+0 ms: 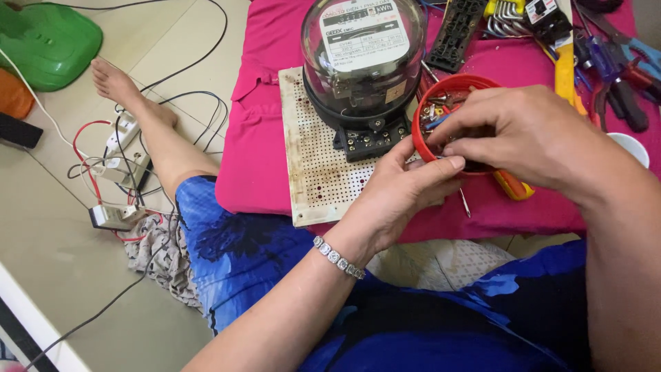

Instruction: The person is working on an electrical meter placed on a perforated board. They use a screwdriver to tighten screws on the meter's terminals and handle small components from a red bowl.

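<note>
Room to move is small on the pink cloth [261, 151]. Tools crowd the far right corner: pliers with blue handles [620, 62], a black strip [460, 27] and a yellow tool [564, 65]. A white cup [633, 146] sits at the right edge. The near edge of the cloth runs just past the hands, and below it is the person's blue dress [241, 255]. Open floor lies to the left, but wires [124, 165] and small white boxes are spread there beside a bare foot [113, 83]. A green thing [48, 41] sits in the far left corner.

Both arms come in from below and meet at a red bowl [451, 124]. The left hand [396, 200] wears a shiny bracelet [339, 257]. Its fingers are curled, and the thumb presses on the near rim of the bowl. The right hand [523, 134] bends over the bowl from the right, with its fingertips dipping inside, pinched close together. I cannot tell if they grip anything.

The red bowl is round and small, with little metal bits and screws in it. It sits on the pink cloth, just right of a white board full of holes [313, 158]. A round glass power meter [363, 58] on a black base stands on that board, touching close to the bowl. A yellow-handled screwdriver [513, 184] pokes out under the right hand.
</note>
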